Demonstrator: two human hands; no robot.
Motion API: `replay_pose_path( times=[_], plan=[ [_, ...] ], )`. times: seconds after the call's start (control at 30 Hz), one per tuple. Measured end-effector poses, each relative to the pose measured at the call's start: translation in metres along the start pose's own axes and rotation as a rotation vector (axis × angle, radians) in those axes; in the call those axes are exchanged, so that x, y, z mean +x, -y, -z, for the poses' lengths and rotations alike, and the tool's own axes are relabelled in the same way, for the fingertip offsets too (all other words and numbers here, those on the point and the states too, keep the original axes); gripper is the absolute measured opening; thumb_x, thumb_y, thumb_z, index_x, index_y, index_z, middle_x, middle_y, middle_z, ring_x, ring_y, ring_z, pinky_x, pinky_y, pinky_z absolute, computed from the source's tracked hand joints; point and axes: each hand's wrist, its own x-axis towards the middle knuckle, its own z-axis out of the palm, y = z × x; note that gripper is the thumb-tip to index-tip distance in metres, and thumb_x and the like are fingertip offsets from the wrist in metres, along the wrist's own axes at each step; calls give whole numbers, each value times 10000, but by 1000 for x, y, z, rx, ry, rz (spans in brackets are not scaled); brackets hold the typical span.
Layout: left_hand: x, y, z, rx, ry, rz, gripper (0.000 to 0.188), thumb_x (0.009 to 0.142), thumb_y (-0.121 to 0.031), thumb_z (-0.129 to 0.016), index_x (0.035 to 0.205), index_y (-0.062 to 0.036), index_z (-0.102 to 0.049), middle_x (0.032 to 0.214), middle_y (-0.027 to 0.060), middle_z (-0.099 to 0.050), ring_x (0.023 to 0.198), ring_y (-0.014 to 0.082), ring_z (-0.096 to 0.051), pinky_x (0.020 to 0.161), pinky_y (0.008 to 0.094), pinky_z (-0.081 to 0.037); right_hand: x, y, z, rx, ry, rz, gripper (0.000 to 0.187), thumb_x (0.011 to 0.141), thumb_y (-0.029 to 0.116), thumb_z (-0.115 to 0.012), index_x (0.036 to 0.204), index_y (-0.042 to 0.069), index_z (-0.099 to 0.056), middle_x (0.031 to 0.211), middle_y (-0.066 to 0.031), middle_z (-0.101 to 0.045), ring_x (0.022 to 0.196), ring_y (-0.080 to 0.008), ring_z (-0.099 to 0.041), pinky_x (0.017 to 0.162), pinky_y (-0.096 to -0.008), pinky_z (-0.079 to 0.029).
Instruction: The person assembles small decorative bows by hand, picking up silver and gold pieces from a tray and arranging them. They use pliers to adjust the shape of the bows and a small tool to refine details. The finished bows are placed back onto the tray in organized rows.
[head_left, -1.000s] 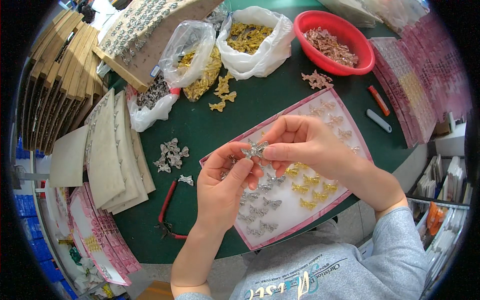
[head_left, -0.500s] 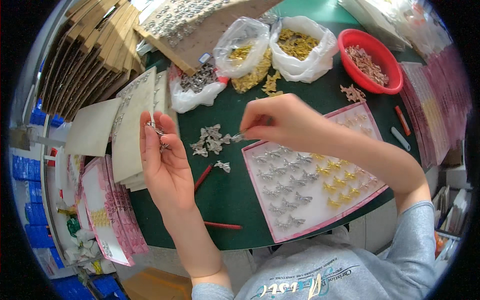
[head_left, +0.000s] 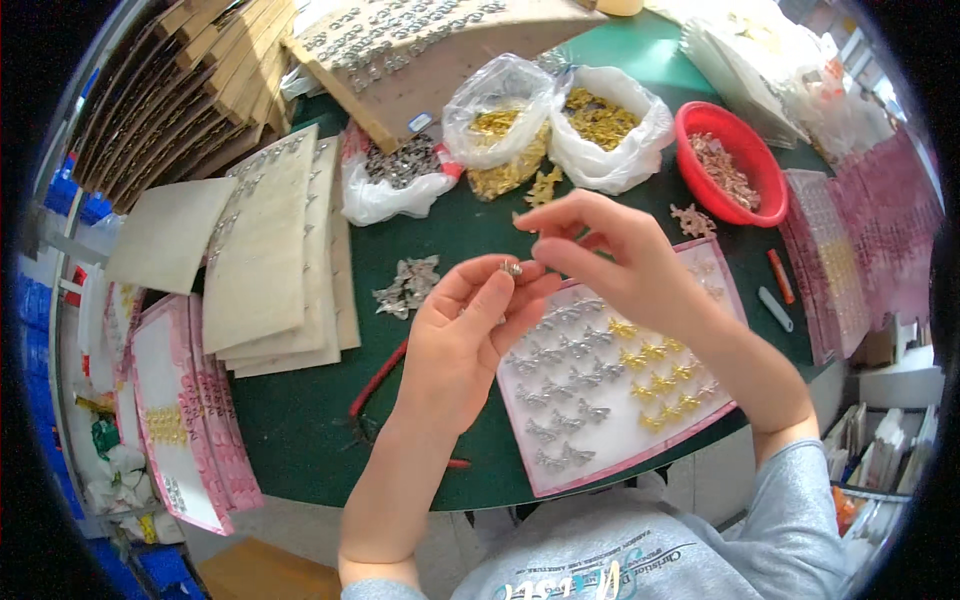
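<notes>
My left hand (head_left: 452, 345) is raised over the front middle of the table, thumb pressed against the fingers. Pinched at its tips is a small silver metal piece (head_left: 511, 268), mostly covered by the fingers. My right hand (head_left: 612, 248) hovers just right of it, thumb and index finger apart, with nothing visible between them. Under both hands lies a white card with a pink border (head_left: 540, 468), bearing rows of silver bow-shaped pieces (head_left: 565, 457), gold ones (head_left: 655, 418) and pinkish ones. A loose pile of silver bow pieces (head_left: 407, 287) sits beyond my left hand.
White plastic bags of gold pieces (head_left: 610, 165) and dark silver pieces (head_left: 400, 195) stand at the back, beside a red bowl (head_left: 770, 180) of copper-coloured pieces. Pale boards (head_left: 265, 250) lie stacked left. A red pen (head_left: 780, 275) and white pen (head_left: 775, 310) lie right.
My left hand has moved right and its fingers have closed round the small silver piece. My right hand has left the silver pile, come close to my left, and its thumb and index have parted.
</notes>
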Motion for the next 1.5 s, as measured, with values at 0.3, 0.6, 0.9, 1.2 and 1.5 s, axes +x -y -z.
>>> replay_pose_path(
  times=[0.3,0.6,0.9,1.2,1.5],
  plan=[
    [4,17,1,98,79,166,140,844,-92,-532,961,-34,-481,991,112,-566,889,174,-581,735,257,-505,-31,1,16,-216,33,146,262,724,54,-645,976,31,-578,862,-59,-528,775,-137,-542,663,-245,-450],
    [3,32,5,-88,80,212,214,852,-145,-529,1020,-17,-497,994,70,-554,907,131,-546,828,266,-468,-37,-7,14,-299,2,226,175,684,74,-667,823,35,-568,824,-80,-514,748,-212,-530,629,-301,-438],
    [2,19,-10,-24,59,209,351,888,-116,-416,1215,-1,-360,1143,115,-474,1041,182,-501,917,308,-418,-37,-10,18,-360,-28,245,171,673,74,-652,826,55,-577,859,-78,-507,822,-245,-491,685,-320,-427],
    [4,23,-10,-61,149,253,440,862,-48,-424,1274,12,-282,1215,139,-417,1098,206,-460,978,333,-355,-35,-19,23,-331,33,281,134,670,44,-638,779,42,-560,881,-80,-516,834,-244,-478,718,-324,-413],
    [2,27,-2,12,71,160,275,851,-53,-493,1119,3,-478,1040,108,-543,937,166,-555,812,295,-488,-39,-11,21,-220,-10,210,92,707,53,-642,770,30,-579,835,-79,-522,799,-211,-516,682,-295,-423]
  ],
)
